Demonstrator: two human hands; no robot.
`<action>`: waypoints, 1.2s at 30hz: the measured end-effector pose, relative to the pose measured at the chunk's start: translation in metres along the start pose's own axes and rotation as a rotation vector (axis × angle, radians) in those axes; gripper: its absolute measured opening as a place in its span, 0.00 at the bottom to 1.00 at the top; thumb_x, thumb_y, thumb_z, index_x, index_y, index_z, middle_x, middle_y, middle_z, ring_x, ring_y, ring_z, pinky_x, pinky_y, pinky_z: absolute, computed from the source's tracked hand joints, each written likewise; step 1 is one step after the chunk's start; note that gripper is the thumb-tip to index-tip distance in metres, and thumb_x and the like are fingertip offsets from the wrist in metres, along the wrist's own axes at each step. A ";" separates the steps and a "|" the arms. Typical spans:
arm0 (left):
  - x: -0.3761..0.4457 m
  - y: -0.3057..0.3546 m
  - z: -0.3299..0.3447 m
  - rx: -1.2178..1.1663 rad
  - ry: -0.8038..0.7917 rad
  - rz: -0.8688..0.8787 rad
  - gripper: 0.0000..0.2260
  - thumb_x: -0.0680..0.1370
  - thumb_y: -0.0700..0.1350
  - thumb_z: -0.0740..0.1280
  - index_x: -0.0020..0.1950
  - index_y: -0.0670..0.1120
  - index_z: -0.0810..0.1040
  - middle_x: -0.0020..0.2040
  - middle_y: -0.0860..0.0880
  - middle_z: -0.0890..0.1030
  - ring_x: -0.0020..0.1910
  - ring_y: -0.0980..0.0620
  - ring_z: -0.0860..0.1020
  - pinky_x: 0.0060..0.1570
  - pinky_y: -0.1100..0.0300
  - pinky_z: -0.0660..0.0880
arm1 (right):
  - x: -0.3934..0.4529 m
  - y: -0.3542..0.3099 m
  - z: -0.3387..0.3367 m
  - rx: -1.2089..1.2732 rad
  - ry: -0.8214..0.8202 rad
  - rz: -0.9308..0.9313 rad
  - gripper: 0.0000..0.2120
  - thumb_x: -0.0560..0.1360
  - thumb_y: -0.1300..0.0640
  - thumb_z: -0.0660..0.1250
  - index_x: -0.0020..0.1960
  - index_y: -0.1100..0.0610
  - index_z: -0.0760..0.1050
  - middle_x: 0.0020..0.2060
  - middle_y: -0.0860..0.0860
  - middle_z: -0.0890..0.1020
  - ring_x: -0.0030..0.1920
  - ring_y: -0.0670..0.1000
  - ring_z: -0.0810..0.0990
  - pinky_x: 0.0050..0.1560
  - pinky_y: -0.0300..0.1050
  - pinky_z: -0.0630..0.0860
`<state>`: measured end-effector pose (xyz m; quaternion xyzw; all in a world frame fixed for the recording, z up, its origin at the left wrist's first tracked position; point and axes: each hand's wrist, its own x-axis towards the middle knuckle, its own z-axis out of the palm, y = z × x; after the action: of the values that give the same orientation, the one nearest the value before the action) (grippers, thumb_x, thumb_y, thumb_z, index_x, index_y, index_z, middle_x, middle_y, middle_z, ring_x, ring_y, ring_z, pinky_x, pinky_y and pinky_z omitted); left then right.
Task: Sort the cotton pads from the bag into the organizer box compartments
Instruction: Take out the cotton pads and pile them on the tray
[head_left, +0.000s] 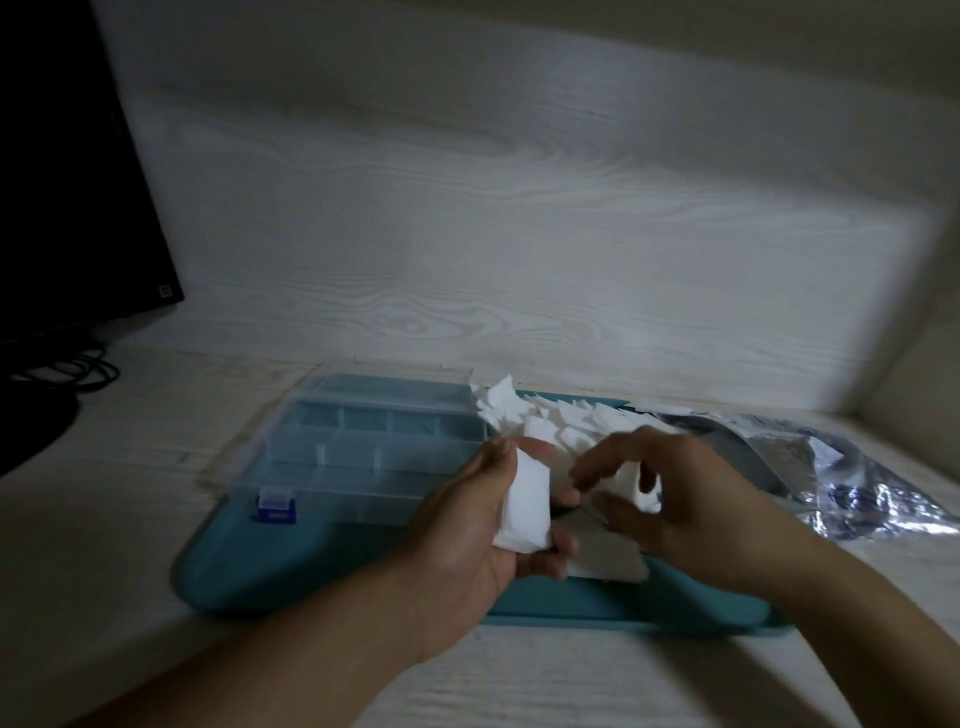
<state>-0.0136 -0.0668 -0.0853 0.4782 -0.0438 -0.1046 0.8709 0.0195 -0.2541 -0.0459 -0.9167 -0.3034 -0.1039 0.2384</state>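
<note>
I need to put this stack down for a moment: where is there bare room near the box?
Free: the teal tray in front of the organizer box, left of the left hand, and the wooden desk left of the tray. Crowded: the loose cotton pads and the foil bag by the right hand.
</note>
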 end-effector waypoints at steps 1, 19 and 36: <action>0.000 0.000 0.000 0.002 0.012 0.004 0.15 0.84 0.49 0.53 0.61 0.42 0.74 0.42 0.39 0.82 0.30 0.45 0.76 0.26 0.58 0.72 | -0.001 -0.001 -0.001 -0.065 -0.108 0.009 0.11 0.73 0.53 0.71 0.51 0.39 0.78 0.47 0.38 0.80 0.49 0.39 0.76 0.47 0.36 0.73; -0.001 -0.001 0.002 -0.007 0.059 0.033 0.15 0.84 0.48 0.53 0.57 0.41 0.75 0.41 0.37 0.82 0.28 0.45 0.77 0.27 0.59 0.72 | 0.004 0.006 0.006 0.020 0.138 0.102 0.07 0.74 0.57 0.71 0.40 0.47 0.80 0.33 0.41 0.81 0.36 0.39 0.78 0.37 0.31 0.71; -0.002 -0.006 0.002 0.085 0.095 0.103 0.14 0.84 0.47 0.54 0.58 0.41 0.76 0.42 0.37 0.82 0.31 0.42 0.78 0.29 0.57 0.73 | 0.006 -0.006 0.019 -0.128 0.014 0.349 0.06 0.75 0.55 0.71 0.40 0.47 0.80 0.32 0.42 0.79 0.33 0.40 0.76 0.32 0.29 0.69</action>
<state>-0.0168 -0.0708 -0.0893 0.5162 -0.0315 -0.0351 0.8552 0.0214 -0.2377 -0.0586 -0.9680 -0.1305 -0.0865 0.1962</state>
